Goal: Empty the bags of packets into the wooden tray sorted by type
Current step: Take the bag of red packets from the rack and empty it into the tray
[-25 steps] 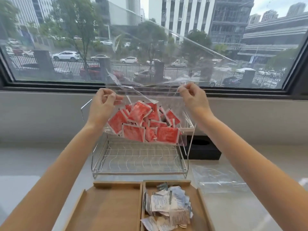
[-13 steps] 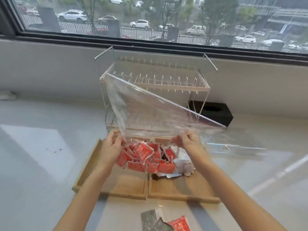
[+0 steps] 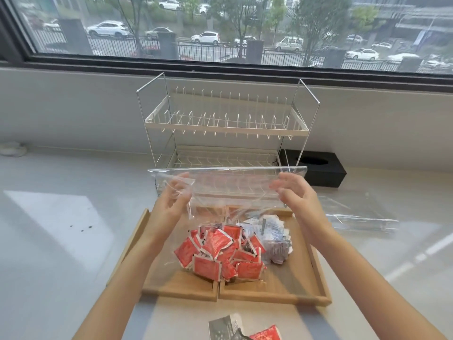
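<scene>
A clear plastic bag [image 3: 228, 182] is stretched wide above the wooden tray [image 3: 272, 298]. My left hand [image 3: 175, 200] grips its left side and my right hand [image 3: 293, 192] its right side, both at the same height. Under the bag a heap of red packets [image 3: 220, 251] lies on the tray, straddling the middle divider [image 3: 217, 289]. Thin plastic film still hangs down around the heap, so I cannot tell whether the packets are fully out. White and grey packets [image 3: 273, 233] lie in the right compartment, touching the red heap.
A white two-tier wire dish rack [image 3: 225, 123] stands right behind the tray, with a black tissue box [image 3: 318, 171] to its right. Another empty clear bag [image 3: 358, 214] lies flat on the counter at the right. Loose packets [image 3: 245, 330] lie at the near edge.
The bag came down from window height to the tray. My hands then lifted and spread its top edge while the red packets settled into a heap on the tray.
</scene>
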Available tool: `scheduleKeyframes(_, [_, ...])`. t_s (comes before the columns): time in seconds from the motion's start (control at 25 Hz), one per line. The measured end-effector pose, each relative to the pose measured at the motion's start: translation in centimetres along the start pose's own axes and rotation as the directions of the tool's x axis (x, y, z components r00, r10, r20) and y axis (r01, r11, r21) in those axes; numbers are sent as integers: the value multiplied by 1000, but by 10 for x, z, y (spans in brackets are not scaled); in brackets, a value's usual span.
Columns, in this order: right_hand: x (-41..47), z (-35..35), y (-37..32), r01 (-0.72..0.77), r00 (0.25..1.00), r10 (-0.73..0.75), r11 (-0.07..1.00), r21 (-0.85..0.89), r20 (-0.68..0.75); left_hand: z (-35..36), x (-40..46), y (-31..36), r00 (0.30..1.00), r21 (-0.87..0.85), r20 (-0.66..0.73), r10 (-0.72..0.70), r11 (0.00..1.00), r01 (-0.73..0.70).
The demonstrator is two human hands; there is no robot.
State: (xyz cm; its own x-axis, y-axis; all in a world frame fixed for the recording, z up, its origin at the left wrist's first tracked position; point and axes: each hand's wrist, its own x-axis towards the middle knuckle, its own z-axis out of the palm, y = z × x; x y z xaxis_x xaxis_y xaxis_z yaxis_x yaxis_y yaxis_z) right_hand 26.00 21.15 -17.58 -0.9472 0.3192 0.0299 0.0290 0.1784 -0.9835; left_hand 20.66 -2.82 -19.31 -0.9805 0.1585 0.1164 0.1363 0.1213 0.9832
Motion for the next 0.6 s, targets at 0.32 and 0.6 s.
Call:
scheduleKeyframes(0.32, [6, -10, -23, 151, 987, -146, 985, 78, -72, -1, 5, 12, 983, -52, -155, 95, 993, -104])
scheduleKeyframes(0.6, [13, -8, -51, 270, 922, -325, 929, -251, -212, 4, -3, 28, 967, -48, -156, 200, 977, -210])
